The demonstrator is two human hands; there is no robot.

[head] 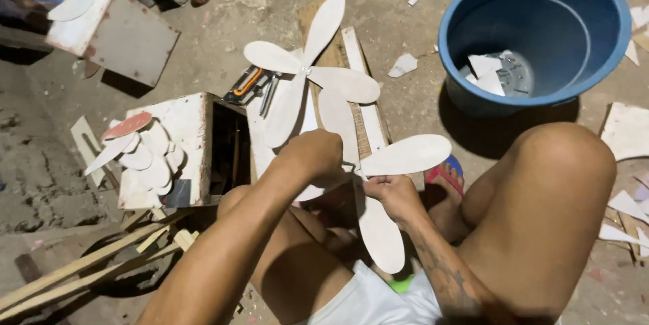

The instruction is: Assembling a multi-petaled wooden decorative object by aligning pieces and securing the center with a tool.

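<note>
Both forearms reach forward over the knees, meeting mid-frame. Right hand (pixel 394 193) curled closed, pinching the hub of the wooden propeller (pixel 405 156): one blade points right, slightly up, another runs down toward the lap. Left hand (pixel 316 153) fisted over the hub from above, gripping a small metal tool (pixel 349 164). Beyond: finished propeller (pixel 307 71) flat on a plank (pixel 355 51); blue tub (pixel 534 31) far right.
</note>
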